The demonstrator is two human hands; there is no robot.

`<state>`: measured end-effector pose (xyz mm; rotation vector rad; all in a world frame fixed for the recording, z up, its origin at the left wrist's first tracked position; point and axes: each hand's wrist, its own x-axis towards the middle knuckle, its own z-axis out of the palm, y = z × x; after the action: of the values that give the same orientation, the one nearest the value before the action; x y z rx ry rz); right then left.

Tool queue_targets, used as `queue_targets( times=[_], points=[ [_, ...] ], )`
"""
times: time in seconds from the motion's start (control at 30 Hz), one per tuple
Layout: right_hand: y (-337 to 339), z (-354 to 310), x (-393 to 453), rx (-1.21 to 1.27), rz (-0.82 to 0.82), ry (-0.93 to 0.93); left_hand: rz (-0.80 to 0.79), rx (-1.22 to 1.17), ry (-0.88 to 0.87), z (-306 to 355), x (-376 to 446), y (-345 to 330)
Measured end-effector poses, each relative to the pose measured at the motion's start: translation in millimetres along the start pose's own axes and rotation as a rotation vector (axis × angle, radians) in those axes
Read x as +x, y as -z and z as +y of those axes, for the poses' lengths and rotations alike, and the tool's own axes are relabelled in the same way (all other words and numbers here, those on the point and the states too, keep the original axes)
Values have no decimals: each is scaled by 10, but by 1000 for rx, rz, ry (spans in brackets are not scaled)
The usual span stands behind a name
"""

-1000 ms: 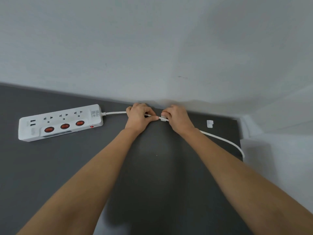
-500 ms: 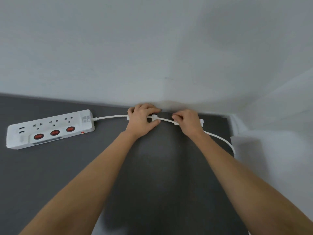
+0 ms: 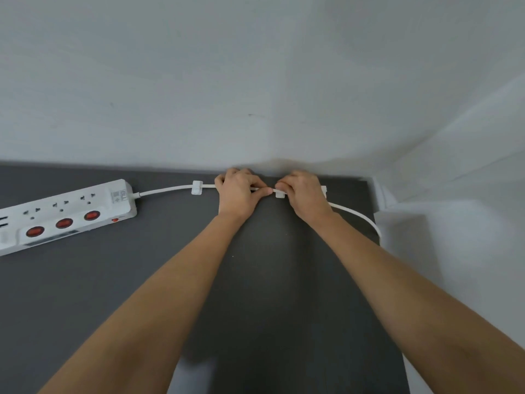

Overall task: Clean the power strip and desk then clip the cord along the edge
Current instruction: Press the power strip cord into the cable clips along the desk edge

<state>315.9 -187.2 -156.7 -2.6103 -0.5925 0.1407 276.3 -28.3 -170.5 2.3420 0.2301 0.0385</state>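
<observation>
Both hands are up at the far edge of the surface, right against the wall. The left hand is pinched narrow on the cord, I'd guess to keep it taut and lined up, while the right hand is curled over the cord at the middle clip, looks like pressing it in. A clip further left already has the cord in it, and a third one peeks out just right of the right hand. The strip sits far left. Past the hands, the cord droops off the right edge. No containers anywhere.
</observation>
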Motion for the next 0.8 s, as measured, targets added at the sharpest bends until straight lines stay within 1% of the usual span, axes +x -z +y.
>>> queue_targets(
  times=[0.13, 0.23, 0.27, 0.33, 0.4, 0.43, 0.5, 0.53, 0.63, 0.8],
  points=[
    [-20, -3, -53, -30, 40, 20, 42, 17, 29, 64, 13, -37],
    [36, 24, -55, -5, -43, 36, 35, 37, 39, 63, 11, -25],
    [82, 65, -71, -9, -55, 39, 35, 39, 8, 65, -4, -31],
    [212, 223, -137, -10, 16, -19, 25, 64, -113, 125, -49, -83],
    [355, 442, -238, 14, 109, -118, -31, 75, -225, 254, -60, -190],
    [410, 527, -287, 35, 115, -143, -75, 73, -250, 329, -51, -255],
    [475, 611, -341, 79, 79, -146, -136, 60, -241, 461, -24, -387],
    [478, 629, -335, 85, 67, -129, -133, 48, -218, 507, -13, -447],
    [477, 661, -273, 71, 44, -84, -90, 31, -136, 587, 8, -581],
    [501, 672, -240, 46, 36, -3, -36, 55, -102, 626, 17, -629]
  ],
)
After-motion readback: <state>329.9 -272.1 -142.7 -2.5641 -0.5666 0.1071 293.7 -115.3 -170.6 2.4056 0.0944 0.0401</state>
